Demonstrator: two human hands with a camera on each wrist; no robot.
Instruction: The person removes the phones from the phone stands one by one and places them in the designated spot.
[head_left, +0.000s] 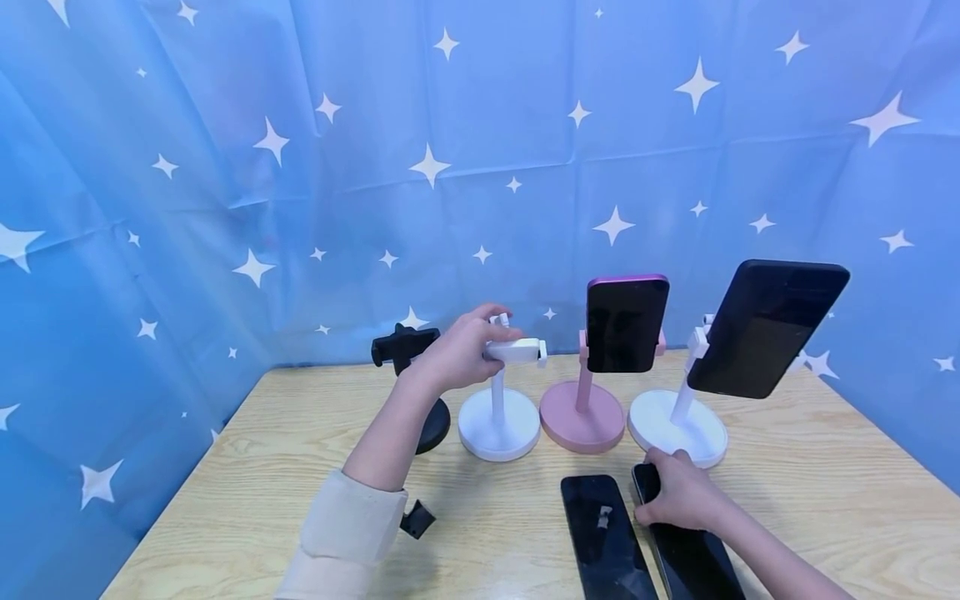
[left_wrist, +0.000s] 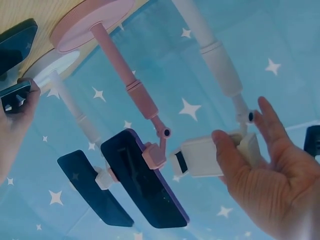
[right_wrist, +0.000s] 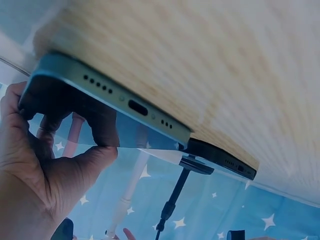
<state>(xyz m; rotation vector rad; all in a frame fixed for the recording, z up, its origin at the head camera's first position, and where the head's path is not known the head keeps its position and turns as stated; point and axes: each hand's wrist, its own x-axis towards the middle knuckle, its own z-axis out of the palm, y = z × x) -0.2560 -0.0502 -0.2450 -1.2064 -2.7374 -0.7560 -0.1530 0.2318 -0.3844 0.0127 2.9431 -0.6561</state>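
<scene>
My left hand grips the clamp of a white phone stand, its thumb on the clamp's front in the left wrist view. The clamp's round base stands on the table. My right hand holds the far part of a black-screened phone, thumb at the left edge. In the right wrist view this phone shows a greenish end with a charging port. Another dark phone lies just left of it.
A pink stand holds a purple-edged phone. Right of it a white stand bears a large dark phone. A black stand is partly behind my left arm. The star-printed curtain hangs behind the table.
</scene>
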